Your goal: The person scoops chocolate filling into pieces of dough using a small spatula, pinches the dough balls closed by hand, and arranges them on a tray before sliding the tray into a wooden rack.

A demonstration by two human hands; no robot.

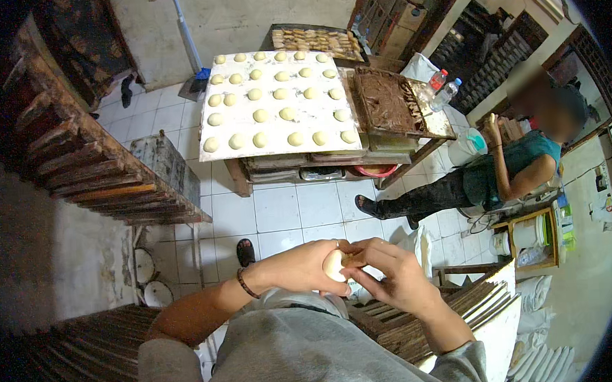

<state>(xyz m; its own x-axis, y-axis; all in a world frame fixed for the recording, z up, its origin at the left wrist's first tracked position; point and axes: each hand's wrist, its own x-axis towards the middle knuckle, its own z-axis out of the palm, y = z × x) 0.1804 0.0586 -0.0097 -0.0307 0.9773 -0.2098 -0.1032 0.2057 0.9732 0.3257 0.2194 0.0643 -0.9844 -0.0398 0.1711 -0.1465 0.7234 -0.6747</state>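
Note:
Close in front of my body, my left hand [296, 266] curls round a pale, smooth dough ball [335, 265]. My right hand [386, 273] meets it from the other side, thumb and fingers pinched together at the dough's edge. A small brownish patch shows between the fingertips; what it is I cannot make out. Beyond my hands, a large white board [237, 125] on a table carries several similar dough balls in loose rows. To its right sits a tray of dark brown paste [388, 104].
A person [505, 160] in a green top stands at the right, beside a white bucket [466, 146]. Two bottles [445, 95] stand behind the paste tray. A tray of browned pieces [315, 42] lies at the back. Wooden racks [89, 147] fill the left; stacked boards [458, 314] lie near my right arm.

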